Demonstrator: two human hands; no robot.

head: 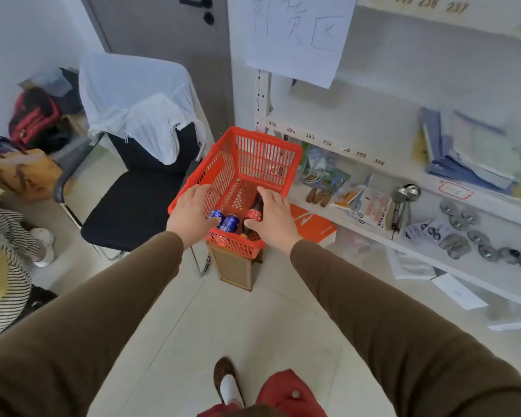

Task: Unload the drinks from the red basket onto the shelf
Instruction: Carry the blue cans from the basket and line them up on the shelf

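Observation:
The red basket (265, 158) stands on a small wooden box beside the shelf (370, 233). Two blue cans and a dark bottle with a red label lie at its near end. My left hand (188, 213) reaches over the left rim and holds one blue can (215, 213) between thumb and fingers. The second blue can (230, 224) lies free beside it. My right hand (275, 219) grips the dark bottle (254, 214), thumb on the near side of the label. Both hands hide part of what they hold.
A black chair (133, 206) draped with white cloth stands left of the basket. The shelf holds packets, a metal ladle (403, 195) and several glass lids. An orange box (316, 225) sits under the shelf. Bags are piled far left.

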